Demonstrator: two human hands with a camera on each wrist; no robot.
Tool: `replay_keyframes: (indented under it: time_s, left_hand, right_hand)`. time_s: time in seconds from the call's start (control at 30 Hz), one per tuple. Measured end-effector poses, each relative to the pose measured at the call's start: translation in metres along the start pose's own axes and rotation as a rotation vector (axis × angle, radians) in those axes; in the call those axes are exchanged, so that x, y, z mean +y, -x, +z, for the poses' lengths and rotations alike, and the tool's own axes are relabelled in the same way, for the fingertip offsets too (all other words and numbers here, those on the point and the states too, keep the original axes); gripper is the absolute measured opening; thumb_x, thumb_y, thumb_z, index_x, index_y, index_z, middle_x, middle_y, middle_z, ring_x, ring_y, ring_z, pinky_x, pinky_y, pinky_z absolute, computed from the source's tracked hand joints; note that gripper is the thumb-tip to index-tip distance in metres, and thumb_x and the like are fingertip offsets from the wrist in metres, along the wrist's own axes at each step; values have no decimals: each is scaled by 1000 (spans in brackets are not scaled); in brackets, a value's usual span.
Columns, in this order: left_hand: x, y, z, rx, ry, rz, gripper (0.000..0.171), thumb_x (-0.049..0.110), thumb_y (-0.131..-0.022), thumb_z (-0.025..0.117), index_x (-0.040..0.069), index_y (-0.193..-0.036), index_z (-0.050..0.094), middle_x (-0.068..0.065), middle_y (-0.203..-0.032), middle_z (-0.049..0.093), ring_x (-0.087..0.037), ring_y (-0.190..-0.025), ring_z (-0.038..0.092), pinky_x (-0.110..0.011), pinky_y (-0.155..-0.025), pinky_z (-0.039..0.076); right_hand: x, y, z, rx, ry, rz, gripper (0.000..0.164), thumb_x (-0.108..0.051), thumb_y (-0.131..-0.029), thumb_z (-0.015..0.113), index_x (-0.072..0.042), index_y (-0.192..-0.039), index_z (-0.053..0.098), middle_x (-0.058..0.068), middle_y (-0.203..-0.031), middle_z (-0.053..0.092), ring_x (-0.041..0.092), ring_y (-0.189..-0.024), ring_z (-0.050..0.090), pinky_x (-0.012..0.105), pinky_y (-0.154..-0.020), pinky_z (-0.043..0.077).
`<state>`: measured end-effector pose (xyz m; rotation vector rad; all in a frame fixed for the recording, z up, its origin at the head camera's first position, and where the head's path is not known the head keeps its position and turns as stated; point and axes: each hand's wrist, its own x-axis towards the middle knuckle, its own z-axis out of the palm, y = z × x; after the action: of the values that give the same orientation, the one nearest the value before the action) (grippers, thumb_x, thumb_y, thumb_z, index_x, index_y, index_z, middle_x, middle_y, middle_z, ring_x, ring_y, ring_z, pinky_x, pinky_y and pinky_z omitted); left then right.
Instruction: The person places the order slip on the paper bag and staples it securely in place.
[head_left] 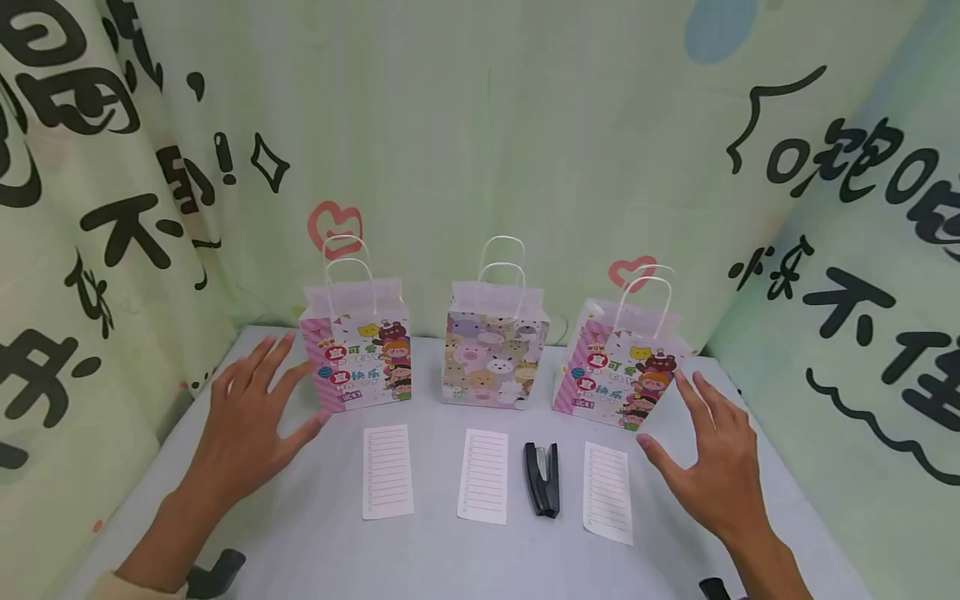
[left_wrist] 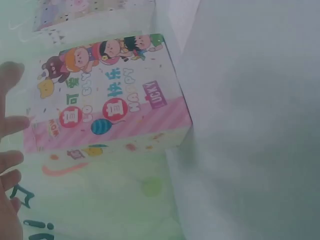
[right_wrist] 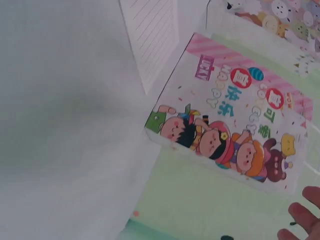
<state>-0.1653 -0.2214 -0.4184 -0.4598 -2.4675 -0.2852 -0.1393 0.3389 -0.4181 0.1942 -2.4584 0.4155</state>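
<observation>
Three small paper gift bags with white handles stand in a row at the back of the table. The left bag (head_left: 356,358) and the right bag (head_left: 618,367) are pink and white with cartoon children; the middle bag (head_left: 495,358) has animal faces. My left hand (head_left: 251,417) is spread beside the left bag, fingers straight and holding nothing. Near the right bag my right hand (head_left: 712,458) is likewise spread and holds nothing. In front lie three lined paper slips: left (head_left: 387,472), middle (head_left: 483,477) and right (head_left: 607,493). A black stapler (head_left: 542,480) lies between the middle and right slips.
A white cloth covers the table (head_left: 420,558). Pale green curtains (head_left: 480,150) with black lettering hang close behind and at both sides. Dark strap ends (head_left: 217,573) show by the left wrist.
</observation>
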Motion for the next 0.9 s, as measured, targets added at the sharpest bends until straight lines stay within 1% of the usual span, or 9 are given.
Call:
replay_keyframes:
  time_s: [0.1,0.23,0.37,0.53,0.7,0.77,0.9]
  left_hand:
    - [0,-7,0,53,14,25,70,33,-73,91,6,-133,67,-22,-161,48,-44,-149,40,-69,-107,36]
    - [0,-17,2,111,46,55,73,20,-65,99,3,-129,68,-23,-156,53,-45,-145,45,-67,-105,38]
    - [1,-27,3,136,80,63,72,16,-66,99,3,-130,69,-22,-155,54,-45,-144,45,-66,-103,38]
    - [6,-42,5,139,128,49,71,15,-68,99,6,-131,69,-21,-156,54,-44,-144,45,-65,-103,37]
    - [7,-56,5,145,157,34,67,13,-68,99,6,-127,69,-21,-154,57,-44,-142,47,-64,-100,38]
    - [6,-61,5,146,164,25,63,11,-69,98,5,-124,70,-21,-151,59,-44,-141,47,-64,-99,39]
    - [5,-70,6,136,185,3,52,10,-72,96,5,-118,71,-21,-146,61,-44,-140,48,-65,-100,39]
  right_hand:
    - [-13,-1,5,17,-62,-49,106,-29,-73,92,-23,-165,39,16,-167,45,49,-141,44,81,-112,32]
    - [-29,-2,13,18,-121,-103,106,-27,-72,94,-21,-164,41,15,-164,49,43,-139,47,76,-108,36]
    - [-44,-3,22,11,-157,-134,107,-27,-70,95,-19,-163,43,15,-162,51,40,-139,48,72,-106,37]
    - [-60,-2,32,-2,-192,-169,106,-28,-71,95,-20,-163,44,12,-162,53,38,-140,49,68,-106,38]
    - [-76,0,43,-49,-227,-167,103,-31,-74,95,-23,-163,43,7,-163,52,34,-145,48,69,-113,35]
    - [-83,0,48,-69,-243,-164,103,-34,-75,95,-24,-163,43,5,-164,51,31,-146,48,69,-116,34]
    - [-96,-1,57,-91,-290,-188,101,-35,-76,95,-25,-163,44,5,-163,52,30,-145,49,67,-115,37]
